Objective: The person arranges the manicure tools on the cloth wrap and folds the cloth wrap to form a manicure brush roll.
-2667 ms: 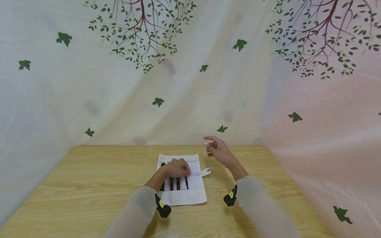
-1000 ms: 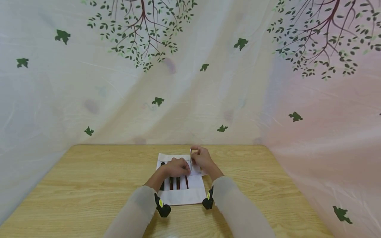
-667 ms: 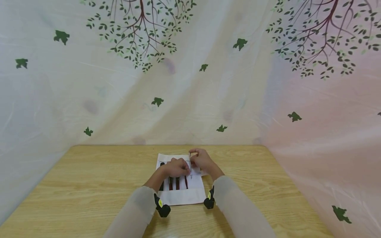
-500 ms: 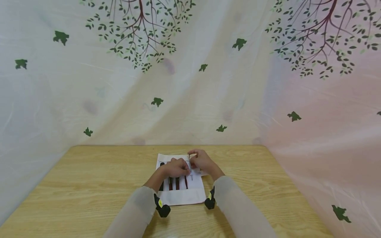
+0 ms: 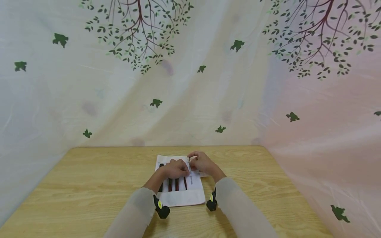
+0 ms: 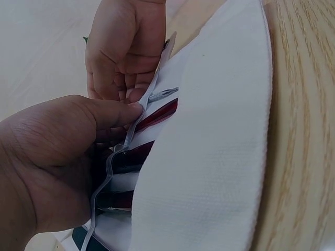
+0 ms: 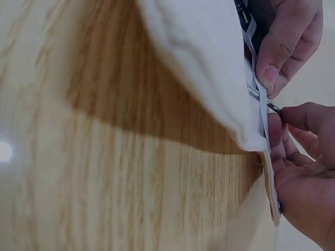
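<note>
A white fabric tool roll (image 5: 184, 199) lies unfolded in the middle, holding several slim tools with dark red handles (image 5: 177, 185) in a row. My left hand (image 5: 176, 168) lies over its upper part and pinches the narrow elastic band (image 6: 108, 167) between thumb and finger, as the left wrist view shows. My right hand (image 5: 204, 163) pinches the upper end of a thin silver metal tool (image 5: 191, 180). That tool passes under the band, its pointed lower end (image 6: 163, 94) showing below it. The left hand hides the middles of the other tools.
A wooden table (image 5: 98, 191) carries the roll. A snap strap (image 5: 203, 174) sticks out from its right side, partly behind the right wrist. At its left edge lies a thicker black item (image 5: 161, 187). A pale curtain (image 5: 125, 109) with printed leaves hangs behind the table.
My right hand has come leftward from beside the roll to above it, bringing the metal tool. The tool has slid down under the band. My left hand has stayed in place.
</note>
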Available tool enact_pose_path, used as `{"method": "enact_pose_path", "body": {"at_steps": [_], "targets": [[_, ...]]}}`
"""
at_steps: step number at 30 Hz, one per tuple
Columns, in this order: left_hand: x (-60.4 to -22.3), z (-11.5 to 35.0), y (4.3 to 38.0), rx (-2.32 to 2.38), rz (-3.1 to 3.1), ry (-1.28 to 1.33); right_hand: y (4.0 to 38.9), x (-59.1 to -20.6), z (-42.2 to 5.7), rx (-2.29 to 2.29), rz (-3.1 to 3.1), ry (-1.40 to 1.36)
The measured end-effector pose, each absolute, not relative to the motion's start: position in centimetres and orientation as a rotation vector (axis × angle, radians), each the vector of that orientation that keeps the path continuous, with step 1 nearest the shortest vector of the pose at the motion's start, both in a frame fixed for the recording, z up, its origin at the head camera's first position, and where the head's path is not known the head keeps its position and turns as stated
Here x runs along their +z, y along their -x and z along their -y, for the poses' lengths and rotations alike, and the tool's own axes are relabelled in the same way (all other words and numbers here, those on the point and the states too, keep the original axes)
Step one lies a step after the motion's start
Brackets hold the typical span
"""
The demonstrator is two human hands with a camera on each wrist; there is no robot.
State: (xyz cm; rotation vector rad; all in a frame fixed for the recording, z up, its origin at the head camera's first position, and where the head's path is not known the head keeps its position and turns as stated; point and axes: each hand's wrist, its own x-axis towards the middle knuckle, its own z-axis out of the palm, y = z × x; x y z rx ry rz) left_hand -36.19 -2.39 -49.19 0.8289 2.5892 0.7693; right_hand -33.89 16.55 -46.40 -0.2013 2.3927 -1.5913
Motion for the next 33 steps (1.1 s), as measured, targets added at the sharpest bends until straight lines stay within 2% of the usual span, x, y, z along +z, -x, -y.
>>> {"method": "enact_pose_path", "body": {"at_steps": [7, 17, 33], "targets": [[-48.0, 2.7, 35.0, 0.782, -2.584, -0.838, 33.8, -46.5, -16.7, -1.548, -2.395, 0.222], [-48.0, 2.6, 35.1, 0.809, -2.578, -0.845, 33.8, -46.3, -17.4, -1.423, -2.467, 0.308], [-48.0, 2.6, 34.9, 0.819, -2.586, -0.858, 33.8, -46.6, -17.4, -1.483, -2.469, 0.243]]}}
